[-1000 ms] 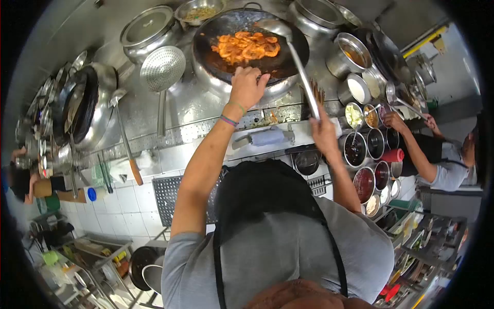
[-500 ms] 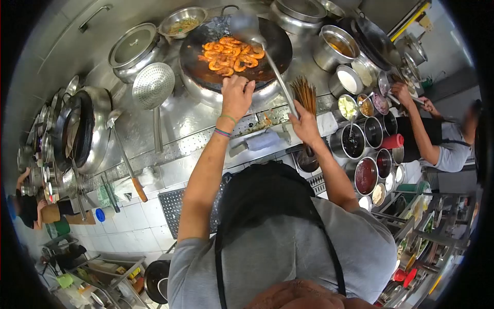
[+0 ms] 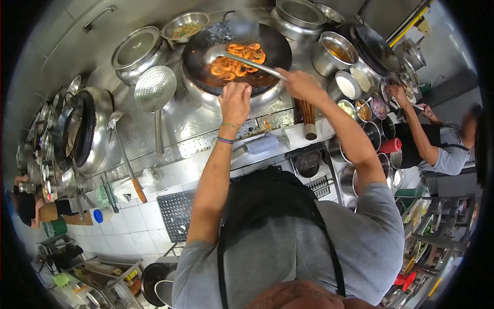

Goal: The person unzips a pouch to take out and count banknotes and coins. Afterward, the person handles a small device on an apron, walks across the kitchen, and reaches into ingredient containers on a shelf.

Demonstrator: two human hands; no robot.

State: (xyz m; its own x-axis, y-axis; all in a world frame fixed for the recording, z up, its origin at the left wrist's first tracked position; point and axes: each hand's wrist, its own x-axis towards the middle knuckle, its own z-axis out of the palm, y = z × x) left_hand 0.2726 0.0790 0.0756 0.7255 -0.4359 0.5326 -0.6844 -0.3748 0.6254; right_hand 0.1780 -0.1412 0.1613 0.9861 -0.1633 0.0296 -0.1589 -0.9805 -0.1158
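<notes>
A dark wok (image 3: 278, 49) sits on the stove with glossy orange shrimp (image 3: 237, 64) and a little sauce in it. My left hand (image 3: 235, 99) is closed at the wok's near rim, its fingers curled over the edge; whatever cloth or handle may be under them is hidden. My right hand (image 3: 304, 86) grips the end of a long-handled metal ladle (image 3: 247, 61) to the right of the wok. The ladle's bowl rests among the shrimp at the left of the wok, and its handle slants across them. Pale steam blurs the far side.
A perforated skimmer (image 3: 155, 88) lies left of the wok, near a lidded pot (image 3: 136, 49). Right stand a pot of brown liquid (image 3: 337, 49), a bamboo brush (image 3: 309, 123) and several seasoning containers. A co-worker (image 3: 432, 129) works at far right, another person (image 3: 31, 203) at far left.
My right hand has moved up and forward, swinging the ladle's bowl from the wok's far side to its left. The shrimp are bunched differently. My left hand stays at the rim.
</notes>
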